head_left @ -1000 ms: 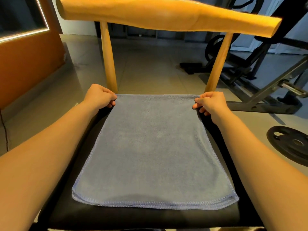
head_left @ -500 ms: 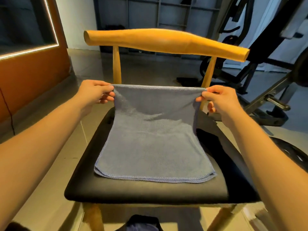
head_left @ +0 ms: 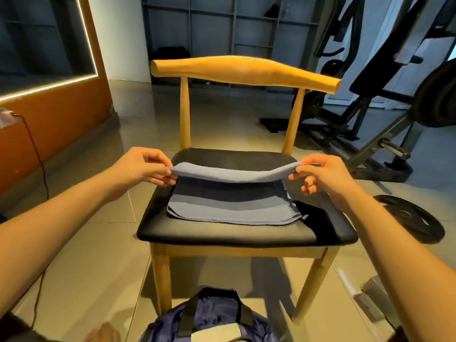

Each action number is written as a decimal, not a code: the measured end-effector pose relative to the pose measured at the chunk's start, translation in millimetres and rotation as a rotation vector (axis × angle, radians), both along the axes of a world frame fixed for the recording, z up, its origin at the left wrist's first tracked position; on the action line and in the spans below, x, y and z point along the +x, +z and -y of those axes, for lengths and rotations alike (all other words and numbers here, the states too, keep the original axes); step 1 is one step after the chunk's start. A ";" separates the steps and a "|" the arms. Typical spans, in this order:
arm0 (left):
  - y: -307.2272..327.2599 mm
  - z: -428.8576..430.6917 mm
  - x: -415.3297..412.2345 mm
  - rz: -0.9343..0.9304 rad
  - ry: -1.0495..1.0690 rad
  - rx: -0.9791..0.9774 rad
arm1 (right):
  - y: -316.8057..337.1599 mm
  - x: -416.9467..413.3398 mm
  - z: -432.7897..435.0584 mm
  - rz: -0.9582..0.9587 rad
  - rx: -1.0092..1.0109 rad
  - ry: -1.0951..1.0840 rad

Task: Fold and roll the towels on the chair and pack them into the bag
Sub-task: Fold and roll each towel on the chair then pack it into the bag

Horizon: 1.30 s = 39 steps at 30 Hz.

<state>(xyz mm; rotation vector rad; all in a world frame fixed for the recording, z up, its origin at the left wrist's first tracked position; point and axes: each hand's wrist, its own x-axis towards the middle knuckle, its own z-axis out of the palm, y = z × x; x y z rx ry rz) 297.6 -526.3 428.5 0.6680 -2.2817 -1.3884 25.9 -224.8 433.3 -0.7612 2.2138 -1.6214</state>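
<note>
A grey-blue towel [head_left: 232, 208] lies on the black seat of a wooden chair [head_left: 246, 233]. Its far edge is lifted above the seat and curls toward me, sagging in the middle. My left hand [head_left: 145, 166] pinches the left corner of that raised edge. My right hand [head_left: 320, 176] pinches the right corner. The towel's near edge rests flat on the seat. A dark blue bag [head_left: 209, 319] with black straps sits on the floor in front of the chair, partly cut off by the frame's bottom.
A black weight plate [head_left: 409, 218] lies on the tiled floor to the right, with a weight bench [head_left: 370, 124] behind it. An orange wall [head_left: 49, 114] with a cable stands at the left. Grey shelving lines the back wall.
Both hands raised the towel's far edge off the seat and brought it toward me, over the near half. The view pulled back, so the bag came into sight.
</note>
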 end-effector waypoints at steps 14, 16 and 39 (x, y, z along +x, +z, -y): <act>-28.8 -21.1 27.4 0.240 -0.075 -0.268 | -33.2 28.1 -25.6 0.019 0.249 0.112; -31.0 -20.4 27.4 0.241 -0.072 -0.299 | -34.6 28.2 -26.8 -0.037 0.268 0.119; -43.3 -47.6 -169.6 0.410 -0.313 -0.563 | -43.0 -38.0 58.1 -0.158 0.574 -0.016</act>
